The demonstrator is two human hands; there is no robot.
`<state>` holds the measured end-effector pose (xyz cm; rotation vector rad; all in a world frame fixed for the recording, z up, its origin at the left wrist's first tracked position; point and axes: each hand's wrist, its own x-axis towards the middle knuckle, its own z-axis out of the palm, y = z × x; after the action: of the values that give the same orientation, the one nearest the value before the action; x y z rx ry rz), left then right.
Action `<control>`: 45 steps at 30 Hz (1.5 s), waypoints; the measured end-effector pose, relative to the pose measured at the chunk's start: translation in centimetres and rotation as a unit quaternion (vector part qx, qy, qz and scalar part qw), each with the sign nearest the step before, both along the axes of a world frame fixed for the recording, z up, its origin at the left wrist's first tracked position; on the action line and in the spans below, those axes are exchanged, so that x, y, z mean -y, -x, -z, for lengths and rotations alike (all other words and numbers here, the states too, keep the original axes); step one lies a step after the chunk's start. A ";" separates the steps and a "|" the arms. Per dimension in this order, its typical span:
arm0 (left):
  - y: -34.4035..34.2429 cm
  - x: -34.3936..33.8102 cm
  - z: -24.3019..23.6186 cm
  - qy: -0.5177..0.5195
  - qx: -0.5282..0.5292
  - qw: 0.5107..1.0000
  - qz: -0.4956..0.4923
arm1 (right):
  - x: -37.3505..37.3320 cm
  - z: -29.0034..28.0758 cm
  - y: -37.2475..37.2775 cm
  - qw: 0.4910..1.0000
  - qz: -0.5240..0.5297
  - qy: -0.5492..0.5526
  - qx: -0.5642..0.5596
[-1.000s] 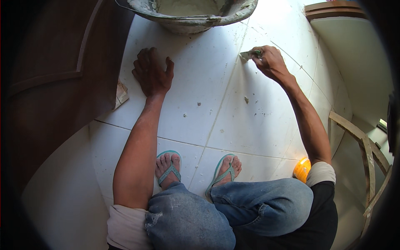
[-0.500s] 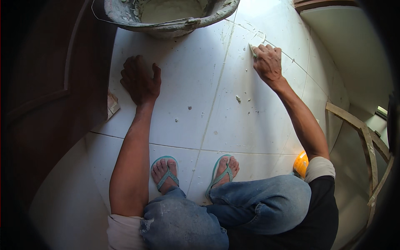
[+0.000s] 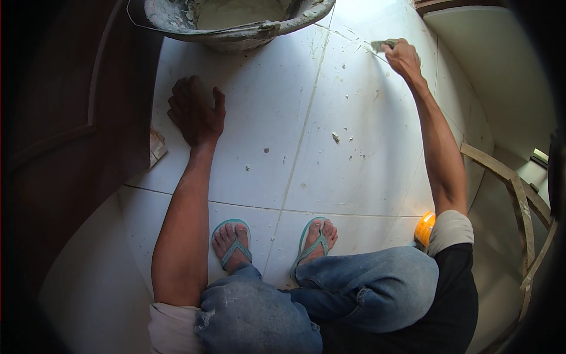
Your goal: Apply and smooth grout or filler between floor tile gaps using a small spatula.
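My right hand grips a small flat scraper, its blade pointing left, just above or on a tile seam at the far right. Pale smears of grout lie along that seam. My left hand leans on the white tiled floor at the left, palm down, fingers and thumb apart, holding nothing. Beyond it stands a dark, crusted bucket with pale wet paste inside. Its far side is cut off by the frame.
Crumbs of dried paste dot the tiles. A brown door borders the left side. To the right are an orange container near my elbow and a wooden frame against the wall. My sandalled feet rest on the floor.
My right hand has moved up and to the right along the seam, turning so the scraper's blade points left. My left hand has stayed in place.
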<state>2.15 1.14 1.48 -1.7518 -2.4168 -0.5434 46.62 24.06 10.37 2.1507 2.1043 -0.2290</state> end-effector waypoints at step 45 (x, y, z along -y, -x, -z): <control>-0.5 -0.2 -0.1 0.007 0.018 1.000 -0.008 | -2.0 2.7 0.9 0.959 -0.274 -0.067 -0.031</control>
<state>2.62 1.36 1.63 -1.7401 -2.4631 -0.5635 45.77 26.08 7.69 1.5391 2.7118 -0.0965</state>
